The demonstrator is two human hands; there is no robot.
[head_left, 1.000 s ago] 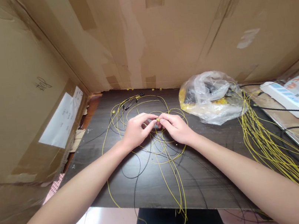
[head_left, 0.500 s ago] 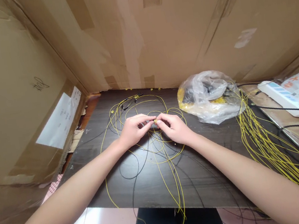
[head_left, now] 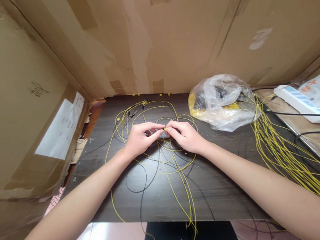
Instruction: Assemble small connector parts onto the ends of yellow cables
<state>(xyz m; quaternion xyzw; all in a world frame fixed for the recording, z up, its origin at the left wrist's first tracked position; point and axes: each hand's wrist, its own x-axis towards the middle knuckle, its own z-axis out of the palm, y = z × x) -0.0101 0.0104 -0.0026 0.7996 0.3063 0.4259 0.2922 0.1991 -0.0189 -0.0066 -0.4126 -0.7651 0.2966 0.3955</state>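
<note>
The left hand [head_left: 140,138] and the right hand [head_left: 184,136] meet over the middle of a dark wooden board [head_left: 233,189], fingertips turned in toward each other; between them sits a small yellow piece [head_left: 165,128], pinched from the left by thumb and forefinger and from the right by the curled fingers of the other hand, so both hands are closed on it; the piece is too small to tell what it is, though it lies right at the point where the two sets of fingertips touch; directly below the hands spreads a loose tangle of yellow wires [head_left: 173,166] mixed with thin black wires [head_left: 141,185], looping on the board and trailing off its near edge; farther back on the board, beyond the left hand, a few black-tipped wire ends [head_left: 138,106] lie together; to the right of the hands, well apart from them, a crumpled clear plastic bag [head_left: 223,100] rests on the board with yellow and dark contents showing through; a thick sheaf of yellow wire [head_left: 286,157] runs from beside the bag down toward the near right; at the far right a white power strip [head_left: 295,99] lies on a lighter surface; cardboard walls [head_left: 165,35] enclose the board at the back and left, one bearing a white label [head_left: 60,128]
</note>
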